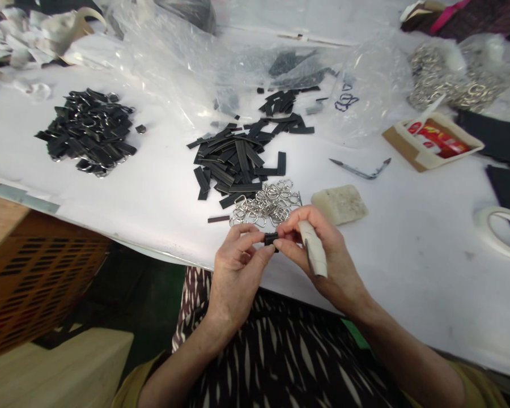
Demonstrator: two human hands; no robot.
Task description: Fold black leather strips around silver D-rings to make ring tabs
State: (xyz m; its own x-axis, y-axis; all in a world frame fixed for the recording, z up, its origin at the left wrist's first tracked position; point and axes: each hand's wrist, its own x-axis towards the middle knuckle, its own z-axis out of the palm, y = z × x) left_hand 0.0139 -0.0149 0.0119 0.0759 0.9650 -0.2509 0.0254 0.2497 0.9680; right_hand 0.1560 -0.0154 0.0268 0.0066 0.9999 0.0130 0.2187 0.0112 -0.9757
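Note:
A small black strip (271,238), seemingly folded, is pinched between both hands near the table's front edge. My left hand (237,266) is closed, its thumb and fingertips on the strip's left part. My right hand (329,249) pinches the right part and also keeps a white-wrapped tool handle (313,249) tucked in the palm; the tool's working end is hidden. Just beyond my fingers lies a heap of metal rings (270,201). Behind it spreads a pile of loose black strips (233,158).
At left sits a pile of black strips with rings (91,130). To the right are a pale block (340,204), thread snips (360,169), a cardboard box (433,139) and a tape roll (504,232). Clear plastic bags (174,68) cover the back. An orange crate (38,277) stands below left.

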